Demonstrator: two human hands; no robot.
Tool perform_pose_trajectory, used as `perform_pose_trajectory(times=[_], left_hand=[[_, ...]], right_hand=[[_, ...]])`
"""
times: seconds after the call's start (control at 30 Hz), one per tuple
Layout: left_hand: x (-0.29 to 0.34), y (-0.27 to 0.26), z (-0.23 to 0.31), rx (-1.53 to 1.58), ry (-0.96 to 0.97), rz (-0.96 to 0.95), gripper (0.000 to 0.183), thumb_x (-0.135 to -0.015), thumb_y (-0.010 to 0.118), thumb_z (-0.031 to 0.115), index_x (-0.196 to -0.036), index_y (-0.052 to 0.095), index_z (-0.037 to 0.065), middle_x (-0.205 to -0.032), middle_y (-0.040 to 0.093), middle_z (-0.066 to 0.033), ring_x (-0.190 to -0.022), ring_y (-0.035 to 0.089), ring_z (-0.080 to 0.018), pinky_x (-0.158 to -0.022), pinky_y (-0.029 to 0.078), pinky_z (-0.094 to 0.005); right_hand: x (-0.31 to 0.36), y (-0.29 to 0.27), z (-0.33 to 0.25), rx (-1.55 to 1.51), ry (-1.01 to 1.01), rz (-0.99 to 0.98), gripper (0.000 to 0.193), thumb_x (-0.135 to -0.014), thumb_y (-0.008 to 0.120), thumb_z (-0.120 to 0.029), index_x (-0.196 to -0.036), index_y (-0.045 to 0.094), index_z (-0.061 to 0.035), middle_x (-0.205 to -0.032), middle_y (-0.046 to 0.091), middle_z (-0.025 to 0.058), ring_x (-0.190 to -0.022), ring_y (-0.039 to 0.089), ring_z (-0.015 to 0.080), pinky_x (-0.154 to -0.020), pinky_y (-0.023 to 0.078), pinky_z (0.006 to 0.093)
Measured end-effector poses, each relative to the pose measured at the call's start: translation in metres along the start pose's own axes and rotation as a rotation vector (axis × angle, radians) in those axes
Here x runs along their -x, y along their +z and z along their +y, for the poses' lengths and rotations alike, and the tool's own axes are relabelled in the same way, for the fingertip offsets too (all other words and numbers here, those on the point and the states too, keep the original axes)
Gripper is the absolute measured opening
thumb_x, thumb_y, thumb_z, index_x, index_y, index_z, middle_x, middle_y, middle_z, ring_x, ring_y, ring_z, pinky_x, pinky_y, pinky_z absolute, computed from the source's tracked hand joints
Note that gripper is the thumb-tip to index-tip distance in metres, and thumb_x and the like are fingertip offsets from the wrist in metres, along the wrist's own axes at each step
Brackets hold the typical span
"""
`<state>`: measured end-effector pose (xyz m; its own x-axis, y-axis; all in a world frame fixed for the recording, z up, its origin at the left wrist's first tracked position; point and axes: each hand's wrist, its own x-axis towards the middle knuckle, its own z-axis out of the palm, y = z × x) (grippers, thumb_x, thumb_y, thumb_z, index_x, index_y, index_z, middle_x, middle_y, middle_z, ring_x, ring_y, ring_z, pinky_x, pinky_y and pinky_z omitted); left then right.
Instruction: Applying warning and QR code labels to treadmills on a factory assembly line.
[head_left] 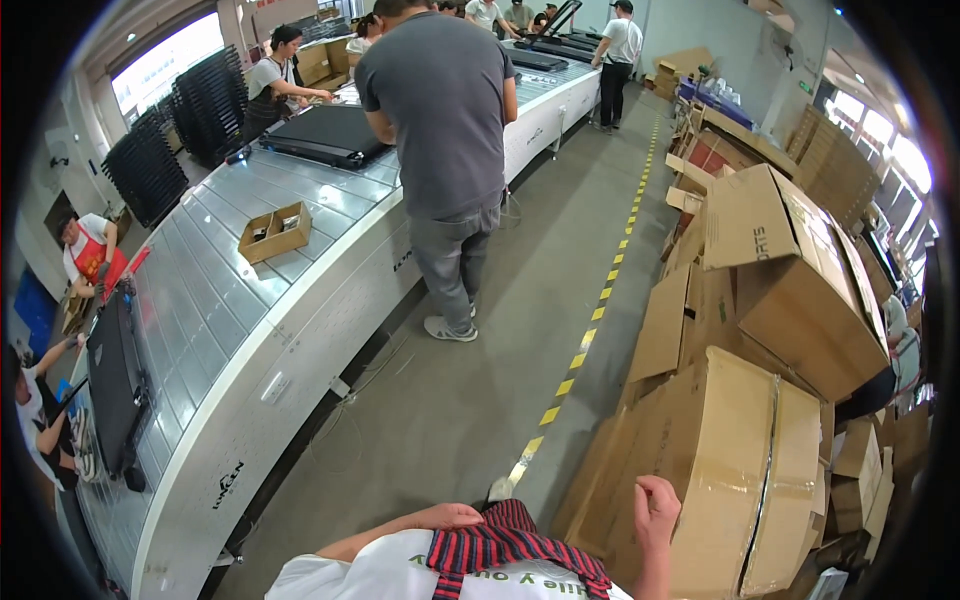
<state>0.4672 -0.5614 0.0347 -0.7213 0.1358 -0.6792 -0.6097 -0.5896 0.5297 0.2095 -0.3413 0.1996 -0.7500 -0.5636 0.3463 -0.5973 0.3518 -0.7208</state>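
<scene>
My left hand (452, 516) is held low in front of me, beside the red-and-black striped apron (510, 540) over my white shirt. Its fingers look curled in, and no object shows in it. To the right, my right hand (657, 505) is raised in a loose fist with nothing visible in it. The closest thing to that hand is a large brown cardboard box (735, 450), sealed with tape. From this angle I cannot tell whether the hand touches the box.
On the left curves a white-sided conveyor line (330, 350), carrying a small open carton (275, 233) and black treadmill-like units (330, 135). A person in grey (435, 120) stands against it. Yellow-black floor tape (585, 345) runs ahead, beside stacked cardboard boxes (790, 270). Several other people work along the line.
</scene>
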Motion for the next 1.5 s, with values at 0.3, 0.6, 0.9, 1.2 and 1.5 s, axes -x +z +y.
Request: perform_pose_trajectory(times=[0.3, 0.6, 0.9, 1.2, 1.5], left_hand=[[-0.113, -0.086, 0.149, -0.03, 0.318, -0.086, 0.021, -0.086, 0.052, 0.01, -0.105, 0.053, 0.0, -0.096, 0.059, -0.0046, -0.091, 0.054, -0.0096, -0.083, 0.043, -0.0241], [-0.241, -0.114, 0.372, -0.479, 0.315, 0.344, 0.022, -0.083, 0.058, 0.018, -0.096, 0.056, 0.0, -0.086, 0.059, -0.0032, -0.082, 0.054, -0.0084, -0.075, 0.043, -0.0222], [-0.391, -0.163, 0.659, -0.157, 0.373, 0.361, 0.022, -0.082, 0.058, 0.02, -0.093, 0.057, 0.0, -0.082, 0.061, -0.0039, -0.071, 0.055, -0.008, -0.066, 0.046, -0.0208], [-0.567, -0.208, 0.897, -0.397, 0.381, 0.235, 0.022, -0.08, 0.06, 0.021, -0.09, 0.058, 0.002, -0.077, 0.058, -0.001, -0.065, 0.052, -0.0072, -0.059, 0.044, -0.0218], [-0.698, -0.246, 1.122, -0.708, 0.376, 0.367, 0.025, -0.075, 0.059, 0.025, -0.09, 0.061, 0.005, -0.076, 0.063, -0.0068, -0.066, 0.059, -0.0142, -0.062, 0.047, -0.0266]], right_hand=[[-0.174, 0.087, 0.071, -0.004, -0.065, -0.033, 0.007, -0.072, 0.061, -0.001, -0.079, 0.061, -0.0015, -0.072, 0.061, 0.0108, -0.064, 0.06, 0.0219, -0.059, 0.047, 0.0286], [-0.493, 0.196, 0.094, -0.324, -0.131, -0.379, 0.008, -0.078, 0.057, -0.003, -0.084, 0.061, 0.0006, -0.074, 0.063, 0.0105, -0.069, 0.062, 0.0145, -0.06, 0.048, 0.0236], [-0.615, 0.304, 0.397, 0.203, 0.186, -0.804, 0.023, -0.07, 0.057, -0.025, -0.082, 0.065, -0.0073, -0.08, 0.062, 0.0146, -0.076, 0.06, 0.0289, -0.07, 0.048, 0.0379], [-0.705, 0.326, 0.647, 0.069, 0.409, -0.754, 0.02, -0.071, 0.058, -0.022, -0.08, 0.065, -0.0059, -0.077, 0.064, 0.0123, -0.074, 0.061, 0.0238, -0.072, 0.047, 0.0358], [-1.15, 0.375, 0.606, 0.079, 0.49, -0.612, 0.019, -0.067, 0.052, -0.019, -0.056, 0.058, -0.0042, -0.048, 0.054, 0.0071, -0.045, 0.053, 0.0172, -0.046, 0.044, 0.0304]])
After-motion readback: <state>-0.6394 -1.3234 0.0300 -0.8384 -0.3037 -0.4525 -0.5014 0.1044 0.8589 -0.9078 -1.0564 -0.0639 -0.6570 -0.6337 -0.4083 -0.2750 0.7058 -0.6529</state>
